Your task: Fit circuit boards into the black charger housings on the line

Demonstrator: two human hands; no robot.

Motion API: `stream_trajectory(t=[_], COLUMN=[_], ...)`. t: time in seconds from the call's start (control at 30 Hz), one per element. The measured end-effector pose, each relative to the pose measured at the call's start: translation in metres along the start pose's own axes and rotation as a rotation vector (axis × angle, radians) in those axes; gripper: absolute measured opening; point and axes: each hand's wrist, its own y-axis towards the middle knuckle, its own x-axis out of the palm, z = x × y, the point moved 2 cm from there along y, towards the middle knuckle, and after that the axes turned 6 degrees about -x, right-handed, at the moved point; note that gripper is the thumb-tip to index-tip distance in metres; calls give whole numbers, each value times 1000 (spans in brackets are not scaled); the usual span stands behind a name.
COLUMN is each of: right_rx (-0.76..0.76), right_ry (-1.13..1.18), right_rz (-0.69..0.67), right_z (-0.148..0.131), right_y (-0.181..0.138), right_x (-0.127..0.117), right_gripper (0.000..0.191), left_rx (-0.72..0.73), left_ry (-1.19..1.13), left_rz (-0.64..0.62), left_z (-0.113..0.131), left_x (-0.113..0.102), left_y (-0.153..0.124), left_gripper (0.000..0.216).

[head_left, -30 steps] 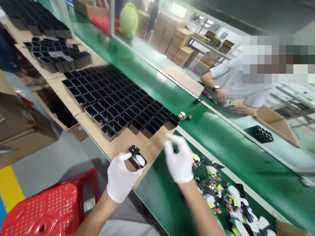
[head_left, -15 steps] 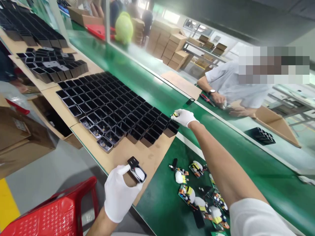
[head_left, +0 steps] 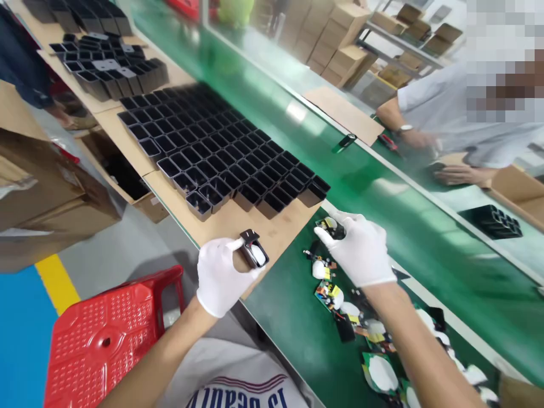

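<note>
black casing (head_left: 254, 255) sits pinched in left hand (head_left: 221, 277) fingers over the cardboard edge, open mouth up and tilted right. right hand (head_left: 361, 255), just right of it, has fingers clamped on a small circuit board (head_left: 332, 226). loose boards (head_left: 329, 292) lie below on the green desk (head_left: 297, 334); empty casing rows (head_left: 221, 153) beyond, clear of the gap.

Two gloved hands, left (head_left: 219, 277) and right (head_left: 361, 252). One black housing (head_left: 254, 253) held in the left. One small circuit board (head_left: 330, 227) in the right. One red stool (head_left: 108, 340). Black cases in the near block (head_left: 221, 153): too many to count surely.
</note>
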Motion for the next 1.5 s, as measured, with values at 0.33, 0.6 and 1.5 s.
stream_trajectory(t=[0.33,0.6,1.5], right_rx=[-188,-197,-36], right_ry=[205,258,596], right_rz=[-18,-15,191], right_z=[-173,-179,-161], right_y=[-89,-73,-58], right_x=[43,47,64], right_gripper=[41,37,32], left_rx=[-59,-197,-238], left_ry=[-362,-440,-435], left_rz=[147,143,9], left_z=[-28,-58,-61], left_x=[-51,-60,-48], left_y=[-62,-121,-112], left_gripper=[22,20,17])
